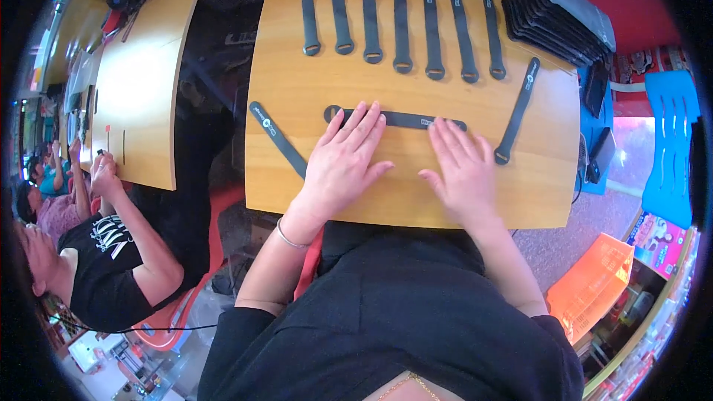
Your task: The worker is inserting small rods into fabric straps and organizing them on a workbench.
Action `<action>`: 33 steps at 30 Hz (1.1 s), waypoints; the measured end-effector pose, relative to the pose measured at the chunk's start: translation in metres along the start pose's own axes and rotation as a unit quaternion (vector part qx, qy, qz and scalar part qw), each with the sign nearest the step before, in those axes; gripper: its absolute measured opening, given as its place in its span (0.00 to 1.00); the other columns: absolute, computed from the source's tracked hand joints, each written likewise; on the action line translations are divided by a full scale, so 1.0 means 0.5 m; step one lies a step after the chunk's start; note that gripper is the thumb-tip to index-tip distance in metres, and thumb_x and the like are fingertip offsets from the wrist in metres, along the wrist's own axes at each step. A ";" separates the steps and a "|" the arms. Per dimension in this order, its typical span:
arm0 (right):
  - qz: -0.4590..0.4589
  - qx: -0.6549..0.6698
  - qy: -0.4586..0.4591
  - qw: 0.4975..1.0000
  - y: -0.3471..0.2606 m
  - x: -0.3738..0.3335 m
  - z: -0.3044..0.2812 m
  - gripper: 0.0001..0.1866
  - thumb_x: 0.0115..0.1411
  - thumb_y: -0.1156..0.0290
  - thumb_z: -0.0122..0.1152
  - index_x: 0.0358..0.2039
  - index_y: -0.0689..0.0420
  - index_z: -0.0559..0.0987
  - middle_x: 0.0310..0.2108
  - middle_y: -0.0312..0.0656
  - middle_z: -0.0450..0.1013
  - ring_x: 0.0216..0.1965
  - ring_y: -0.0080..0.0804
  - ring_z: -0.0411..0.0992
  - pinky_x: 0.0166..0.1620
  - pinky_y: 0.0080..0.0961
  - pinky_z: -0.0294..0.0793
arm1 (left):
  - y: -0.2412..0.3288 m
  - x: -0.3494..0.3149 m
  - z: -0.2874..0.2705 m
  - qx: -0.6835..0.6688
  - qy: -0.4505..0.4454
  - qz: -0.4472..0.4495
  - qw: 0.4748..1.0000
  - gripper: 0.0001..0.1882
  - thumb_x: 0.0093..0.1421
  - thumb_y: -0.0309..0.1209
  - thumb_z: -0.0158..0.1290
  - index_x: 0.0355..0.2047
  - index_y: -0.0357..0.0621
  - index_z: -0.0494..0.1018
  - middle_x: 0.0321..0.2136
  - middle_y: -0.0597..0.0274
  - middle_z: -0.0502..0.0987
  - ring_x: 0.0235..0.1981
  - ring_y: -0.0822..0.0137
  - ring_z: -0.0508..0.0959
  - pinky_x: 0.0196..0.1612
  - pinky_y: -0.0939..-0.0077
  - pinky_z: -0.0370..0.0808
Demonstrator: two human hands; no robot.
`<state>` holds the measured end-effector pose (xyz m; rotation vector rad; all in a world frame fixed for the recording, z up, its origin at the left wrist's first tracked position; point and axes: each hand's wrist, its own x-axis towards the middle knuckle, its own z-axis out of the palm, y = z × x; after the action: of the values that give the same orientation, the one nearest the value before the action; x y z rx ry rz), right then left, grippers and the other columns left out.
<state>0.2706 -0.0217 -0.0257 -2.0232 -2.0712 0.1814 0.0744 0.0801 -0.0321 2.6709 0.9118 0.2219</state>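
Loose strap (pixel 276 136) is slanting at left, close beside the left hand (pixel 342 163). That hand is lying flat, fingers slightly spread, thumb out. Middle strap (pixel 407 119) is running crosswise on the table (pixel 405 197), under both hands' fingertips. Right hand (pixel 464 171) is resting likewise, a bit blurred. I'm seeing two risks: uneven pressure skewing the middle strap, left wrist knocking the loose one.
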 end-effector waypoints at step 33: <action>0.055 0.340 -0.082 0.935 0.101 0.000 -0.101 0.10 0.52 0.76 0.60 0.37 0.59 0.79 0.25 0.42 0.72 0.29 0.33 0.72 0.32 0.24 0.71 | -0.016 -0.031 -0.034 -0.503 0.123 -0.177 0.837 0.08 0.54 0.17 0.55 0.35 0.38 0.77 0.24 0.65 0.76 0.22 0.78 0.75 0.23 0.89 0.70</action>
<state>0.3321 -0.0239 0.0102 -1.7133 -1.6399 0.9670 0.0537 0.0806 -0.0198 1.4936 0.9643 0.7314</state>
